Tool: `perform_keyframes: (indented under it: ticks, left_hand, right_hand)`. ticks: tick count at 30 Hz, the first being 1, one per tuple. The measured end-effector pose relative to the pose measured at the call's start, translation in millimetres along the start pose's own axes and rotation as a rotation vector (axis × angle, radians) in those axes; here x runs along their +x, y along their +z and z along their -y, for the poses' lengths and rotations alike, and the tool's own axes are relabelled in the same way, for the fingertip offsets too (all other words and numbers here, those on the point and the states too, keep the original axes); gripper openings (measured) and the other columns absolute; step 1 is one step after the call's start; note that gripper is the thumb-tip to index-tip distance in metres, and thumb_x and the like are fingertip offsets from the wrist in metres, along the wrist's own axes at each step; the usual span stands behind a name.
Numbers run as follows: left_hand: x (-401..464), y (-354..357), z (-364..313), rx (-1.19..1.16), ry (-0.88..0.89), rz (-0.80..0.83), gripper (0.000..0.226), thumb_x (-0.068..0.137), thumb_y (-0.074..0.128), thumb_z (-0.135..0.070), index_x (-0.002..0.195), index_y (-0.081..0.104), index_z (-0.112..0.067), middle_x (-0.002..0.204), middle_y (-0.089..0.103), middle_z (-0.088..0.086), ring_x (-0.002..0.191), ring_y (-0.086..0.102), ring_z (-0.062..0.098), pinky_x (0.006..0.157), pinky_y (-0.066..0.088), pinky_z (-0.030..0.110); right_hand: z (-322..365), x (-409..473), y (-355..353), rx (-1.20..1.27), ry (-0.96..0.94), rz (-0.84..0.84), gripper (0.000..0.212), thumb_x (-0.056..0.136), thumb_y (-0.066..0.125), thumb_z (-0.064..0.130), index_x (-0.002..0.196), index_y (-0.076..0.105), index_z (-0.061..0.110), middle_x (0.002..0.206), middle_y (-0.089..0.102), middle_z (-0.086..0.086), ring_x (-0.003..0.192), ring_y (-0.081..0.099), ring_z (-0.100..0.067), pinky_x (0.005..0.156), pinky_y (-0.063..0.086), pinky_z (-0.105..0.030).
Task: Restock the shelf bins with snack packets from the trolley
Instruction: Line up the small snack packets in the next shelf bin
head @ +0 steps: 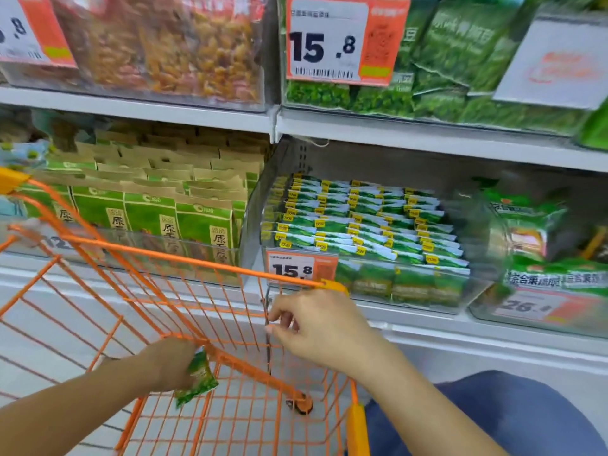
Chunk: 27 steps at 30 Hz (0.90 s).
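An orange wire trolley (pixel 184 261) stands against the shelf, and its basket looks bare apart from what my left hand holds. My left hand (pixel 171 363) reaches down inside the basket and grips a small green snack packet (pixel 199 378). My right hand (pixel 316 327) hovers over the trolley's right corner with fingers loosely curled and nothing in them. Straight ahead a clear shelf bin (pixel 473 291) holds neat rows of green and white snack packets (pixel 365 222), with a 15.8 price tag (pixel 296 266) on its front.
Left of that bin stand tall green and brown paper bags (pixel 151 205). To the right is a bin of bigger green packs (pixel 539 241) marked 26. The upper shelf carries bins of orange snacks (pixel 171 44) and green pea packets (pixel 460 60). My blue-clad knee (pixel 493 419) is at lower right.
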<state>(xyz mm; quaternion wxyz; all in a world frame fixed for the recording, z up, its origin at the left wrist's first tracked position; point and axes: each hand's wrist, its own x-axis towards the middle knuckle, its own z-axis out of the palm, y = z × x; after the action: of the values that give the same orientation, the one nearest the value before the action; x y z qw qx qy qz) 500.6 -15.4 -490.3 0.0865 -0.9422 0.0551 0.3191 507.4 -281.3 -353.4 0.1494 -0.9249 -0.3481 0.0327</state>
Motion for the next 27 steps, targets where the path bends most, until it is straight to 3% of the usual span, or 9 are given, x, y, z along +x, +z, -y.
perform_keyframes:
  ticks: [4,8,11,15,17,19,22,25,27]
  left_hand:
    - [-10,-21,-7,-0.103,0.065,0.122,0.031,0.088,0.060,-0.034,0.113,0.058,-0.016,0.106,0.060,-0.003,0.092,0.055,0.012,0.079,0.046,0.027]
    - [-35,-68,-16,-0.445,0.193,0.273,0.023,0.089,0.064,-0.035,0.102,0.059,-0.017,0.088,0.060,-0.007,0.067,0.062,0.004,0.057,0.048,0.017]
    - [-65,-116,-25,-0.592,0.347,0.319,0.023,0.087,0.069,-0.027,0.105,0.064,-0.014,0.094,0.068,-0.006,0.074,0.068,0.007,0.060,0.054,0.021]
    - [-100,-168,-46,-0.700,0.572,0.039,0.021,0.079,0.069,-0.014,0.099,0.065,-0.016,0.089,0.070,0.008,0.078,0.063,0.012,0.069,0.051,0.030]
    - [-111,-182,-61,-0.803,0.586,-0.129,0.022,0.080,0.073,-0.011,0.100,0.063,-0.012,0.088,0.071,0.010,0.075,0.062,0.013,0.070,0.048,0.028]
    - [-115,-190,-80,-0.926,0.583,-0.275,0.024,0.080,0.076,-0.012,0.098,0.060,-0.013,0.083,0.073,0.004,0.070,0.063,0.012,0.066,0.048,0.024]
    - [-109,-195,-110,-1.174,0.571,-0.409,0.025,0.078,0.077,-0.011,0.092,0.057,-0.014,0.074,0.067,0.007,0.064,0.058,0.018,0.062,0.046,0.024]
    - [-93,-200,-143,-1.270,0.585,-0.534,0.024,0.077,0.078,-0.013,0.089,0.059,-0.018,0.072,0.058,0.003,0.067,0.054,0.020,0.066,0.044,0.030]
    - [-80,-201,-165,-1.200,0.613,-0.669,0.022,0.083,0.073,-0.025,0.101,0.060,-0.021,0.091,0.064,-0.002,0.088,0.061,0.014,0.080,0.047,0.028]
  right_hand:
    - [1,-1,-2,0.008,0.014,-0.002,0.026,0.092,0.049,0.044,0.108,0.064,0.029,0.096,0.071,0.007,0.096,0.063,-0.016,0.080,0.050,-0.032]
    - [1,0,-1,-0.003,0.035,-0.018,0.025,0.092,0.050,0.044,0.105,0.065,0.028,0.095,0.071,0.007,0.095,0.063,-0.016,0.079,0.050,-0.032]
    - [2,-1,-5,0.163,0.073,-0.078,0.028,0.091,0.054,0.045,0.109,0.065,0.027,0.099,0.070,0.008,0.094,0.063,-0.011,0.081,0.050,-0.031]
    - [-6,-6,-26,0.768,0.140,-0.049,0.021,0.089,0.064,0.035,0.107,0.066,0.026,0.095,0.069,0.001,0.084,0.062,-0.007,0.077,0.051,-0.027]
    - [-14,-14,-42,0.889,0.112,-0.051,0.011,0.084,0.070,0.028,0.094,0.069,0.024,0.086,0.067,-0.011,0.077,0.060,-0.012,0.071,0.047,-0.030]
    - [-19,-24,-58,0.962,0.110,-0.099,0.005,0.084,0.070,0.016,0.081,0.067,0.016,0.068,0.065,-0.004,0.066,0.056,-0.007,0.064,0.042,-0.019]
    - [-40,-40,-80,0.968,0.216,-0.162,0.033,0.081,0.071,0.008,0.058,0.048,0.015,0.049,0.046,0.010,0.048,0.042,-0.003,0.051,0.031,-0.015]
    - [-64,-57,-98,0.758,0.307,-0.075,0.020,0.069,0.081,0.024,0.071,0.063,0.015,0.063,0.052,0.000,0.061,0.045,-0.013,0.058,0.035,-0.025]
    - [-82,-66,-112,0.631,0.387,-0.103,0.018,0.070,0.082,0.021,0.078,0.068,0.013,0.060,0.054,0.002,0.057,0.045,-0.010,0.053,0.036,-0.021]
